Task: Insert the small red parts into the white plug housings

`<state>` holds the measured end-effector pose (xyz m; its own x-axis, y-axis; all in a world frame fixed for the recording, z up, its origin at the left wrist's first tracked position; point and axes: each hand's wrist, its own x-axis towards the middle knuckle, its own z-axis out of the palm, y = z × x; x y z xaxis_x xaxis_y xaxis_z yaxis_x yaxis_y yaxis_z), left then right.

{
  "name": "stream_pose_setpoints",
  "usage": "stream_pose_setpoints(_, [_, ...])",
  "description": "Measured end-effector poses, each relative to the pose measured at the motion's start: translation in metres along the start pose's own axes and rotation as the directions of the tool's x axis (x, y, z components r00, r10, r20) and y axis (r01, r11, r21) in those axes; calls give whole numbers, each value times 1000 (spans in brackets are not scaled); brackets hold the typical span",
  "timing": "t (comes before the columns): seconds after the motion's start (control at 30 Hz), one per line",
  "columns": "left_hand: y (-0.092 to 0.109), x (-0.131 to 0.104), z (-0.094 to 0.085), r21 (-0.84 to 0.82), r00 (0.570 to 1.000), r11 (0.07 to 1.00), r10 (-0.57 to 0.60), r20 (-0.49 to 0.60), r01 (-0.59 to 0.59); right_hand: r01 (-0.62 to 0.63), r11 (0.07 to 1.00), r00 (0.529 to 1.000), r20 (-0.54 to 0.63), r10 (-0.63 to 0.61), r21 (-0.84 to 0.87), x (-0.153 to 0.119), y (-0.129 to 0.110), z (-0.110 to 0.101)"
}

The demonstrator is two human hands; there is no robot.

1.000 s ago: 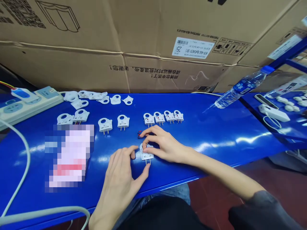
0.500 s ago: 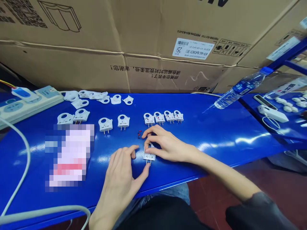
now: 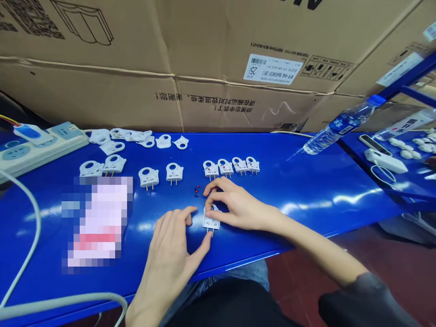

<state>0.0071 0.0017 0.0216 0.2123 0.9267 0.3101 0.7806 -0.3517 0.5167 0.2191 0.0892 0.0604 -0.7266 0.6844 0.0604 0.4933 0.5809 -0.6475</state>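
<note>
On the blue table in front of me lies a white two-pin plug housing (image 3: 211,224) with a ring-shaped top, its pins toward me. My right hand (image 3: 235,204) is over its upper part, thumb and index finger pinched against it. Whatever sits between those fingertips is hidden. My left hand (image 3: 173,247) curves around the near left side, fingers apart, with the thumb tip close by the pins. I cannot tell whether that thumb touches them. Just beyond the housing are small red-and-black parts (image 3: 196,190).
Several similar plug housings (image 3: 225,167) stand in a row farther back; more lie to the left (image 3: 148,177). White covers (image 3: 163,141) are behind them. A power strip (image 3: 51,145), blurred pink-white item (image 3: 105,213) and cable (image 3: 68,299) lie left. A water bottle (image 3: 340,125) leans right, before cardboard boxes (image 3: 211,45).
</note>
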Motion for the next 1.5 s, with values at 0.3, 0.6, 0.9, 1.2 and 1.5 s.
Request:
stream_pose_setpoints(0.3, [0, 0, 0, -1, 1000, 1000, -13, 3, 13, 33, 999, 999, 6, -33, -13, 0, 3, 5])
stream_pose_setpoints(0.6, [-3, -1, 1, 14, 1000, 1000, 8, 26, -8, -40, 999, 992, 117, 40, 0, -5, -1, -13])
stream_pose_setpoints(0.9, [1, 1, -2, 26, 1000, 1000, 1, 27, -2, -20, 999, 989, 147, 25, -31, -4, -1, -10])
stream_pose_setpoints(1.2, [1, 0, -5, 40, 998, 999, 11, 61, -14, 12, 999, 992, 124, -7, -41, -3, -1, -8])
stream_pose_setpoints(1.5, [0, 1, -3, 7, 998, 1000, 10, 59, -11, 27, 997, 991, 134, -17, -70, -2, -3, -10])
